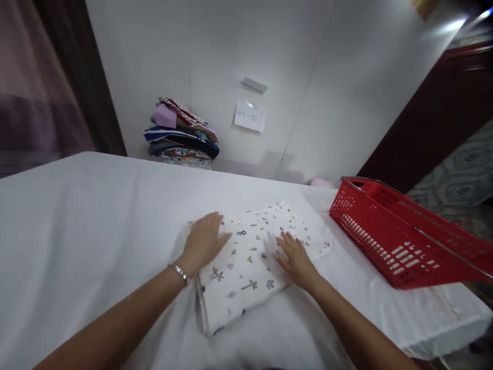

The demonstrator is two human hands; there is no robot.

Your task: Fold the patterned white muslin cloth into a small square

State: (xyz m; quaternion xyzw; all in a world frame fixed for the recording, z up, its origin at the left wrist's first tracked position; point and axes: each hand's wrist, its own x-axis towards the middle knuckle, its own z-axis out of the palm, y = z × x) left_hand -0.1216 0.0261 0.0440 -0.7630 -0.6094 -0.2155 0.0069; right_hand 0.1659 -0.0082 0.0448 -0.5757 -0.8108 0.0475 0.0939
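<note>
A white cloth (250,257) printed with small palm trees and other little figures lies folded and fairly flat on the white-covered table (96,231). Over its left edge rests my left hand (206,239), fingers extended and thumb apart, with a silver bracelet at the wrist. My right hand (296,259) lies flat on the right part of the cloth, its fingers spread. Neither hand grips the fabric. Layered folds show along the cloth's near left edge.
At the right table edge stands a red plastic basket (385,231) with metal handles. A stack of folded clothes (183,131) sits behind the table, against a pale wall (250,41). A paper sign (249,117) on the wall reads "45-50". A pink curtain (34,87) hangs at left.
</note>
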